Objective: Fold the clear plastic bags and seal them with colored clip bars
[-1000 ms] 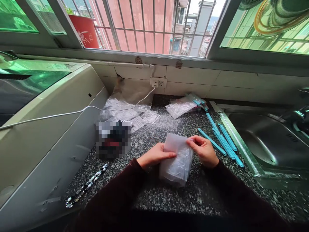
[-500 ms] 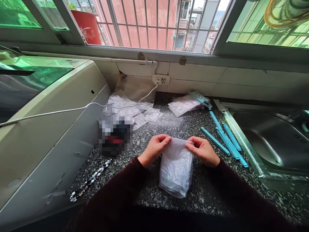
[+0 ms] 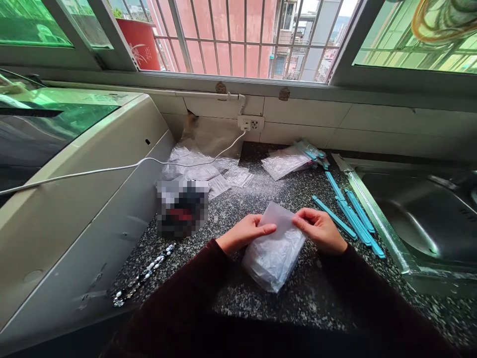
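Observation:
Both hands hold a translucent plastic bag [image 3: 276, 253] over the front of the speckled counter. My left hand [image 3: 248, 232] pinches its left side, the thumb lying across the front face. At the upper right edge, my right hand [image 3: 316, 228] grips it between thumb and fingers. The bag's upper part stands up flat and smooth between the hands, while its lower part is crinkled and hangs toward me. What the bag contains, if anything, I cannot make out.
Several blue sealing strips [image 3: 354, 223] lie right of my hands, beside a steel sink [image 3: 428, 214]. Clear plastic packets [image 3: 201, 174] and more packets [image 3: 286, 161] lie at the back. A beaded strand [image 3: 145, 273] and a pixelated object [image 3: 182, 209] lie left. A white cable [image 3: 149, 160] crosses there.
The bag has tilted, its top corner now rising above my hands. My left hand has slid lower along its side, and my right hand has shifted slightly right.

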`<state>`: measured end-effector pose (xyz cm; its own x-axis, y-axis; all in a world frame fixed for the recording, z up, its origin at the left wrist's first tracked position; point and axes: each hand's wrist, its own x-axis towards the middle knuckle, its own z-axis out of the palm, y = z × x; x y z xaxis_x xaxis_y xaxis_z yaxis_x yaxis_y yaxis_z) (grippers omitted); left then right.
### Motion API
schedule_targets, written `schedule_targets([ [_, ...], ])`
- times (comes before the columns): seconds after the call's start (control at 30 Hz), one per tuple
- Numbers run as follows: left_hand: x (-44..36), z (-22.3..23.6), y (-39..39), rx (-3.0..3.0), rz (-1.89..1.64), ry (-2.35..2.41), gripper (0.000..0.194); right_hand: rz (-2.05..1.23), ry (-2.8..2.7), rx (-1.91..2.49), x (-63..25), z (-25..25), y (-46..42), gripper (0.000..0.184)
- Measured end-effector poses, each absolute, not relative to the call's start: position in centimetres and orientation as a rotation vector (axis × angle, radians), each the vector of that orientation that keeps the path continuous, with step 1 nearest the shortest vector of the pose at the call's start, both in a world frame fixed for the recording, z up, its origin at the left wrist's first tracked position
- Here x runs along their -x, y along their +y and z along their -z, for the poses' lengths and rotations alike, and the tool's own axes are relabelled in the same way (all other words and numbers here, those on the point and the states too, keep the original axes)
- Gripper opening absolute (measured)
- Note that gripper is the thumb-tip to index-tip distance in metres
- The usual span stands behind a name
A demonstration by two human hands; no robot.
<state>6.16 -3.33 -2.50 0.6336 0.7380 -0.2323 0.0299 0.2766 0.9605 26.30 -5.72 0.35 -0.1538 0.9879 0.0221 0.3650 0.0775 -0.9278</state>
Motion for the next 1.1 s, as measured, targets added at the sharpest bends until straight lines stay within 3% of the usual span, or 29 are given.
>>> schedule_targets([
  [0.3, -5.8, 2.9, -3.6, -1.277, -0.29, 0.736, 0.033, -1.337, -1.732, 1.357, -28.0, -1.7, -4.9, 0.038],
  [0.8, -5.6, 1.8, -4.0, -1.589, -0.079, 0.688, 0.023, -1.06, -1.644, 1.377, -27.6, -2.2, -5.7, 0.04],
  [1.1, -5.9, 2.0, -4.0, -1.401, -0.343, 0.614, 0.04, -1.199, -1.763, 1.348, -26.4, -0.6, -5.7, 0.037],
])
